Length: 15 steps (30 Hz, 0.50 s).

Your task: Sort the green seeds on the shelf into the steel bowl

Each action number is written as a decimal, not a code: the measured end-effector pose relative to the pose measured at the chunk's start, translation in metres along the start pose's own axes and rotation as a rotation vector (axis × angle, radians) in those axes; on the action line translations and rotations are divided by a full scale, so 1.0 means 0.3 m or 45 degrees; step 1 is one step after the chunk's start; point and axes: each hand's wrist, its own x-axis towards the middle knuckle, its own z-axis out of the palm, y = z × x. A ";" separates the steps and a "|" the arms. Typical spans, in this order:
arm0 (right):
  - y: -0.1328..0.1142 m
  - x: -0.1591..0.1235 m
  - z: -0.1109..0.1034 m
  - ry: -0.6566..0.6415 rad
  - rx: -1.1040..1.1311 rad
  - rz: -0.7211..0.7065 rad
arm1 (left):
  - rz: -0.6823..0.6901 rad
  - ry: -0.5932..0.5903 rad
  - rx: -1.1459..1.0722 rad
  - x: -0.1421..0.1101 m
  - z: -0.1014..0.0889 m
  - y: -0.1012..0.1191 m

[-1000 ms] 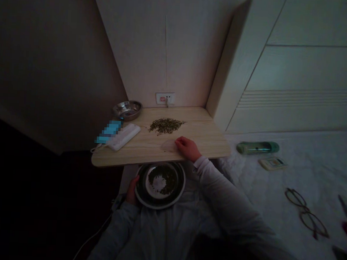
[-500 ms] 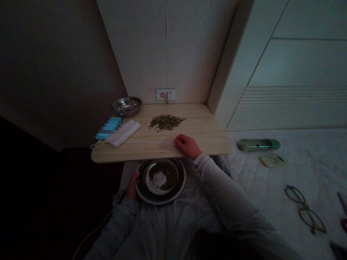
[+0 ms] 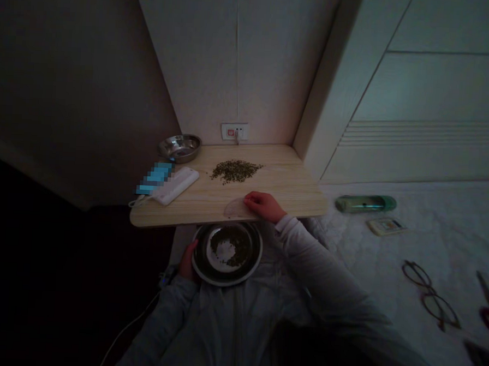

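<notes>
In dim light, my right hand [image 3: 265, 206] pinches a thin translucent piece [image 3: 234, 206] between closed fingers at the near edge of the wooden table [image 3: 278, 163], while my left hand [image 3: 188, 261] grasps the left rim of a round dish [image 3: 225, 283] above my lap, just below the tabletop. Whether my lap bears the dish, I cannot tell. Small dark-green bits lie scattered inside it. A loose pile of dark-green bits [image 3: 236, 171] sits apart from both hands, beyond the translucent piece and forward, slightly left, of my right hand, the nearer of the two. The pile's long axis runs left to right, thinning at its right end. A white power strip [image 3: 176, 186] and a metal bowl [image 3: 179, 147] occupy the table's left side.
</notes>
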 end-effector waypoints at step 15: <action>0.017 0.002 -0.004 0.040 0.218 0.047 | -0.066 -0.067 -0.027 -0.003 -0.002 0.001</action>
